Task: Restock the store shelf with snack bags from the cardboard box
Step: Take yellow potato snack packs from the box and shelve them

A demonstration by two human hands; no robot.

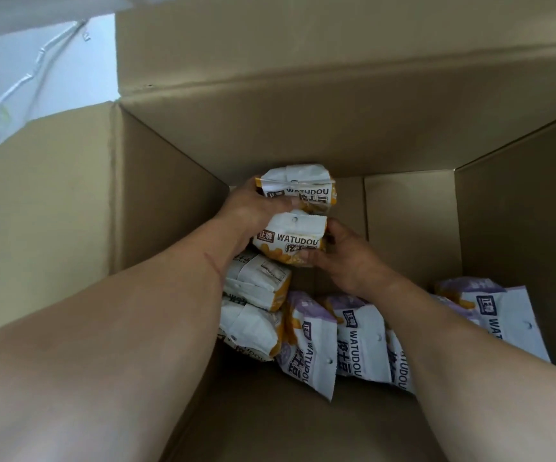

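Printed "WATUDOU" in dark capitals across the yellow-trimmed snack bag [288,241] pinched between both hands. Same "WATUDOU" on the bag [298,190] just beyond the left hand [253,208]. Again, running sideways, on the purple-trimmed bags [360,341] lying nearer than the right hand [346,258]. Chinese characters beside each brand name, too small to read.

Far up and to the left of the left hand [256,208], well apart from it: a pale bluish-white surface [70,51], smooth, evenly lit. On it lies a thin white bent strip [33,70], running diagonally away from the hand; material cannot be told. Further up, at the top left corner, a blurred white sheet [36,11] overhangs the surface. Left of the strip, a faint yellowish patch [3,115], too blurred to identify.
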